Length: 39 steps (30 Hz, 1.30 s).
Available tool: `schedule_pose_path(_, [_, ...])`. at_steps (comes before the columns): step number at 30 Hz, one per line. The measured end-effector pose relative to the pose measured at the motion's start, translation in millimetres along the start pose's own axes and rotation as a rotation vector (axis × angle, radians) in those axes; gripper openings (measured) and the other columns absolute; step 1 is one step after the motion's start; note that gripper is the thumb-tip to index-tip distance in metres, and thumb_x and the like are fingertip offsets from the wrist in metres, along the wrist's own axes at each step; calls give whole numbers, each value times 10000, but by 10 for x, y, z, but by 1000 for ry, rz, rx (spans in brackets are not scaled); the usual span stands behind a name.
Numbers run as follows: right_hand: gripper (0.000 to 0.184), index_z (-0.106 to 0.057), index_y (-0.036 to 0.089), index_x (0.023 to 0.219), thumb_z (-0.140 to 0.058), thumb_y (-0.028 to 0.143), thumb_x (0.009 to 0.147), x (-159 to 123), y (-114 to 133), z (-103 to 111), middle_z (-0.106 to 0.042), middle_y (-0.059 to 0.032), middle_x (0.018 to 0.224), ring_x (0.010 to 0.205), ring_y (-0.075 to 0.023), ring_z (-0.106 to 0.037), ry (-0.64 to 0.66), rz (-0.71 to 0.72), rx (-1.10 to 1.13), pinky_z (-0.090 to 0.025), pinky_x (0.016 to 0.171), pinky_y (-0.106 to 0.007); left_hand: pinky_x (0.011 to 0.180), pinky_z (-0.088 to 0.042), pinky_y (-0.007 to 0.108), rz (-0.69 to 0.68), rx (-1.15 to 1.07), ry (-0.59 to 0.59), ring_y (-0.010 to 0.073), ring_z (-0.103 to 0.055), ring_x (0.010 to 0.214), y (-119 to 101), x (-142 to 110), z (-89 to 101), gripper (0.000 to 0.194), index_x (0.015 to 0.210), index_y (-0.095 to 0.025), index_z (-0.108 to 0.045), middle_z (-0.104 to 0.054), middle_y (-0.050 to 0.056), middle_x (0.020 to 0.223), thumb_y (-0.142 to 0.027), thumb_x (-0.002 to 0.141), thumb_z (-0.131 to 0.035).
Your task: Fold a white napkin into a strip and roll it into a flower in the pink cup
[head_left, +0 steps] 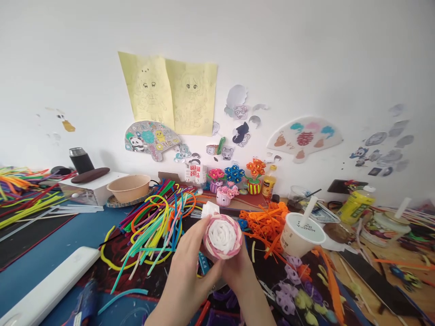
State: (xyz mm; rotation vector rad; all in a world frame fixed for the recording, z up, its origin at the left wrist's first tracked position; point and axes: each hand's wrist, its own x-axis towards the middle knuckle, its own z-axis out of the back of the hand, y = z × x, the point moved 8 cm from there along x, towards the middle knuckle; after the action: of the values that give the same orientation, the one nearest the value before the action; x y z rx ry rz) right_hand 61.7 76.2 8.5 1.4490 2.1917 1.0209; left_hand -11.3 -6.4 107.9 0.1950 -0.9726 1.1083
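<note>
Both my hands hold up a round pink-and-white pipe-cleaner rose (223, 236) in front of me, above the cluttered table. My left hand (185, 267) wraps its fingers round the rose's left side and base. My right hand (242, 268) grips it from below on the right. The white spiral centre of the rose faces me. A loose heap of coloured pipe cleaners (154, 222) lies just behind my left hand.
An orange pipe-cleaner pile (267, 219) and a white drink cup with a straw (301, 233) sit to the right. Small flower pots (234, 181), a tan bowl (129, 187), a white box (90, 185) and a yellow bottle (355, 203) line the wall. A white bar (47, 290) lies at left.
</note>
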Motion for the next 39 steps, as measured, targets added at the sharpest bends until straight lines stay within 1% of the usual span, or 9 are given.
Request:
schedule_pose_path(3, [489, -709, 237, 973, -552, 669, 805, 23, -24, 131, -702, -63, 1145, 1130, -239, -634, -146, 31, 52, -498, 993, -445, 1106, -354, 321, -187, 262, -59, 208, -563, 1259, -205, -6, 92, 507, 1384, -188, -486, -624, 63, 1347, -212, 890, -602])
schedule_pose_path(6, [450, -719, 219, 968, -600, 620, 800, 11, -29, 180, -724, -65, 1071, 1055, -233, -669, -198, 30, 68, -503, 995, -439, 1133, -258, 295, -251, 357, -94, 182, -611, 1189, -328, -3, 125, 359, 1276, -215, -599, -679, -7, 1268, -235, 919, -578])
schedule_pose_path(9, [493, -715, 209, 1014, -577, 639, 817, -21, -6, 149, -719, -85, 1081, 1036, -241, -676, -176, 62, 16, -540, 943, -435, 1121, -253, 292, -249, 383, -83, 177, -623, 1167, -360, -11, 90, 326, 1256, -222, -620, -669, -16, 1281, -244, 938, -554])
schedule_pose_path(13, [486, -712, 214, 1049, -567, 627, 837, -74, 33, 155, -721, -91, 1071, 996, -246, -688, -226, 150, -31, -578, 863, -424, 1094, -291, 291, -220, 410, -100, 175, -620, 1171, -332, -78, 67, 458, 1389, -238, -515, -674, -2, 1272, -251, 933, -564])
schedule_pose_path(20, [324, -685, 234, 988, -610, 498, 816, -91, -114, 161, -728, -38, 1017, 927, -198, -702, -298, -22, 261, -544, 933, -380, 1147, -223, 303, -230, 461, -13, 177, -554, 1263, -294, -171, -37, 426, 1351, -191, -553, -570, -1, 1397, -202, 925, -544])
schedule_pose_path(23, [248, -666, 246, 978, -619, 433, 822, -90, -105, 127, -723, -15, 978, 879, -171, -700, -290, -31, 333, -550, 898, -339, 1151, -222, 299, -240, 452, -14, 177, -578, 1236, -303, -155, -16, 377, 1312, -192, -588, -595, 2, 1369, -214, 941, -521])
schedule_pose_path(27, [252, -662, 244, 984, -645, 414, 799, -88, -148, 104, -723, -7, 985, 854, -143, -697, -310, -85, 455, -553, 839, -270, 1170, -199, 318, -240, 457, -17, 197, -578, 1237, -296, -166, 20, 393, 1322, -219, -581, -600, -16, 1361, -226, 932, -540])
schedule_pose_path(34, [197, -667, 262, 927, -674, 399, 787, -90, -116, 111, -731, 15, 911, 830, -153, -698, -304, -29, 399, -559, 816, -286, 1178, -180, 319, -223, 438, -6, 200, -582, 1236, -259, -177, -18, 376, 1294, -189, -599, -615, 23, 1346, -211, 925, -535])
schedule_pose_path(39, [293, -680, 218, 967, -668, 436, 772, -83, -165, 160, -731, -34, 988, 891, -180, -693, -366, -44, 388, -549, 844, -318, 1158, -227, 333, -175, 368, -66, 201, -587, 1232, -293, -119, 26, 344, 1276, -243, -616, -668, 0, 1280, -239, 945, -523])
